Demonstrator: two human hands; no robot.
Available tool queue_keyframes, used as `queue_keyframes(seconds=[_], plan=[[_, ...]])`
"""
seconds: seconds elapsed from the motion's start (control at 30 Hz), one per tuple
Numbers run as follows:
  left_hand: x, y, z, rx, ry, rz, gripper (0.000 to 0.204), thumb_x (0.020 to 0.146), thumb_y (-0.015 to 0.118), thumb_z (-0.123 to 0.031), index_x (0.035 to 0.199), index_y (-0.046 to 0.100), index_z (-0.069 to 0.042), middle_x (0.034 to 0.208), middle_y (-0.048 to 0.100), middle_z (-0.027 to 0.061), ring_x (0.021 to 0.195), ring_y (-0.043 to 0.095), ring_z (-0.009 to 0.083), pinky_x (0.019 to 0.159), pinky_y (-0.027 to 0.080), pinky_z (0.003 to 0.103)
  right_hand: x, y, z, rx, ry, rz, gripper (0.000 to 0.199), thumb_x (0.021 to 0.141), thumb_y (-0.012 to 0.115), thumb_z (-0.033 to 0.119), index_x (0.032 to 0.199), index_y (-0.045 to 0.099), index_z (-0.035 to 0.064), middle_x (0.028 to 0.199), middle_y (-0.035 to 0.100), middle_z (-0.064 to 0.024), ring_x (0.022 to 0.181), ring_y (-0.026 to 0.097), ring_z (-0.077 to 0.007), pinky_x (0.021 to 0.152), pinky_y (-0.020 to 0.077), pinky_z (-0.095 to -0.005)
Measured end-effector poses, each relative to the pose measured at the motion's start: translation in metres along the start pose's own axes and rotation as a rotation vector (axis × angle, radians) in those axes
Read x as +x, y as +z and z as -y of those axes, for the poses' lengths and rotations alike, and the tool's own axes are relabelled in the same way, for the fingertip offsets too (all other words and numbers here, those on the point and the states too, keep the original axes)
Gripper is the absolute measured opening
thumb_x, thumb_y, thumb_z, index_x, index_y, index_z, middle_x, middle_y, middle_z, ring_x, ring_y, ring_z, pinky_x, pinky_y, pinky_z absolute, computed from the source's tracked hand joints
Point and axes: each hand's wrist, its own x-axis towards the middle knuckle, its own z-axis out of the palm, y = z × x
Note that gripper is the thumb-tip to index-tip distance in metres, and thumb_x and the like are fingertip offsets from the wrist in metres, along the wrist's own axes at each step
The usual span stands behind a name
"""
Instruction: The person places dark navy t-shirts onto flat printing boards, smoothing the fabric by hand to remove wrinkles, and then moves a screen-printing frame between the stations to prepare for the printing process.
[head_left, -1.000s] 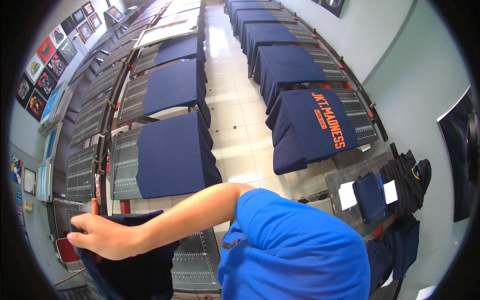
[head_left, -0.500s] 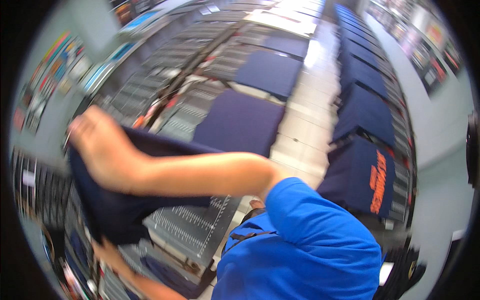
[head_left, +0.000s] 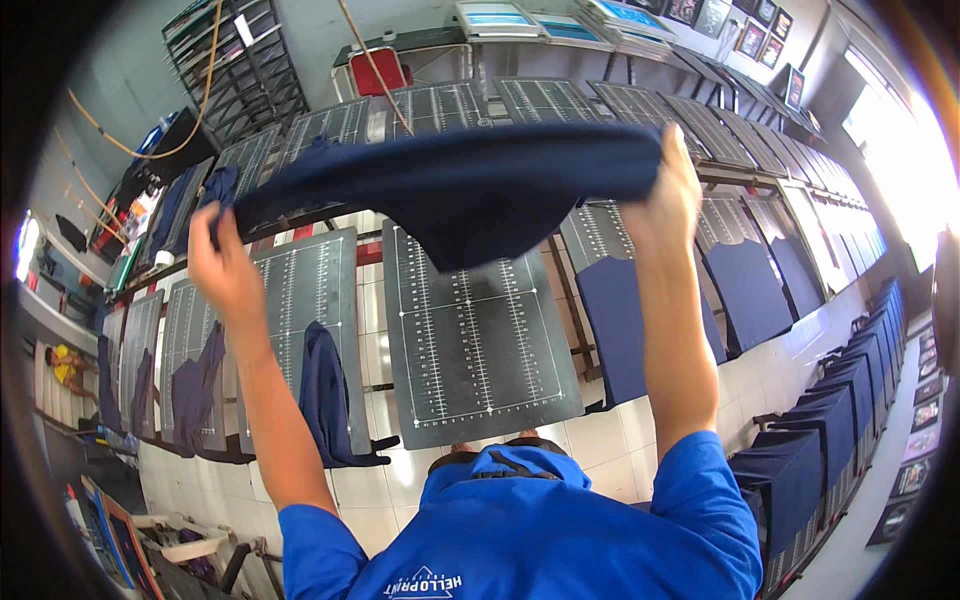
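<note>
Stretched between my two hands is a dark navy fabric piece (head_left: 470, 190), blurred by motion, its middle sagging. My left hand (head_left: 228, 268) grips its left end, fingers wrapped over the edge. At the other end my right hand (head_left: 665, 200) is closed on the cloth. Below the fabric lies a dark grey board (head_left: 480, 350) with white ruled markings, bare where it shows. On the board to its left, a bunched navy cloth (head_left: 328, 385) hangs over the near edge. Flat on the board to the right rests another navy fabric piece (head_left: 630, 310).
Several more marked boards stand in a far row (head_left: 435, 105) behind. To the right, a second line of boards bears draped navy cloths (head_left: 800, 455). A rack (head_left: 235, 65), a red chair (head_left: 378, 72) and hanging cords are at the back. Another person (head_left: 68, 368) is far left.
My view has turned to face the marked boards. My arms, earlier reaching left with the right one across my body, are now spread apart, with the fabric stretched between my raised hands.
</note>
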Motion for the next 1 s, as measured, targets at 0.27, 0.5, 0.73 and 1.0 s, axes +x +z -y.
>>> queue_keyframes(seconds=[0.27, 0.5, 0.73, 1.0], plan=[[-0.167, -0.121, -0.047, -0.003, -0.071, 0.63, 0.033, 0.079, 0.084, -0.028, 0.08, 0.063, -0.003, 0.072, 0.058, 0.0103, 0.063, 0.054, 0.0299, 0.058, 0.042, 0.04, -0.115, -0.152, -0.043, -0.229, 0.45, -0.223, 0.038, 0.106, 0.052, 0.033, 0.124, 0.06, 0.0009, 0.124, 0.067, -0.0145, 0.112, 0.064, -0.0266, 0.101, 0.0498, -0.0451], [-0.285, -0.109, -0.029, -0.141, -0.684, 1.266, 0.039, 0.092, 0.072, -0.036, 0.107, 0.07, 0.0, 0.1, 0.066, 0.0145, 0.081, 0.065, 0.0285, 0.075, 0.053, 0.037, -0.154, -0.284, -0.15, -0.4, 0.833, -0.403, 0.031, 0.108, 0.048, 0.031, 0.115, 0.061, 0.004, 0.12, 0.065, -0.0102, 0.112, 0.061, -0.0238, 0.104, 0.0453, -0.0413], [-0.404, -0.057, 0.102, -0.608, -1.47, 0.856, 0.078, 0.102, 0.047, -0.058, 0.146, 0.044, 0.006, 0.146, 0.051, 0.0217, 0.133, 0.052, 0.0296, 0.113, 0.039, 0.039, -0.194, -0.314, -0.157, -0.688, 0.97, -0.183, 0.032, 0.104, 0.058, 0.029, 0.111, 0.063, -0.0018, 0.103, 0.068, -0.0077, 0.093, 0.062, -0.0159, 0.09, 0.0493, -0.0332], [-0.482, -0.135, 0.108, -0.245, -1.402, 1.04, 0.04, 0.107, 0.051, -0.035, 0.099, 0.067, 0.002, 0.085, 0.063, 0.0035, 0.083, 0.054, 0.012, 0.076, 0.044, 0.029, -0.236, -0.366, -0.107, -1.129, 1.179, 0.021, 0.017, 0.1, 0.061, 0.026, 0.095, 0.064, 0.0096, 0.083, 0.063, 0.0005, 0.076, 0.06, -0.0117, 0.073, 0.0485, -0.0291]])
